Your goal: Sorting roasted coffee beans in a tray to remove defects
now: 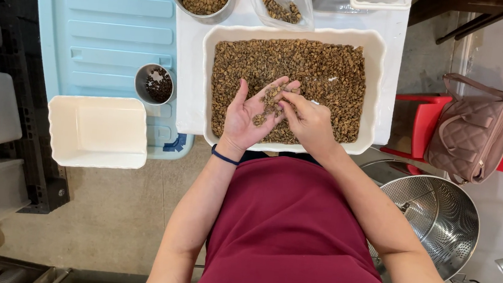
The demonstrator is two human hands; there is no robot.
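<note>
Fingers [288, 102] of the right hand [309, 123] pinch together on small, light, loose beans [270, 97]; the left hand [246, 118] lies open, cupping them above the tray [372, 91].

From my feed I see a person in a dark maroon top, plain and smooth, with short sleeves that leave both forearms bare. The left hand [246, 118] has a thin dark blue band at the wrist (a hair tie, perhaps). The right hand [309, 123] wears a small pale ring.
</note>
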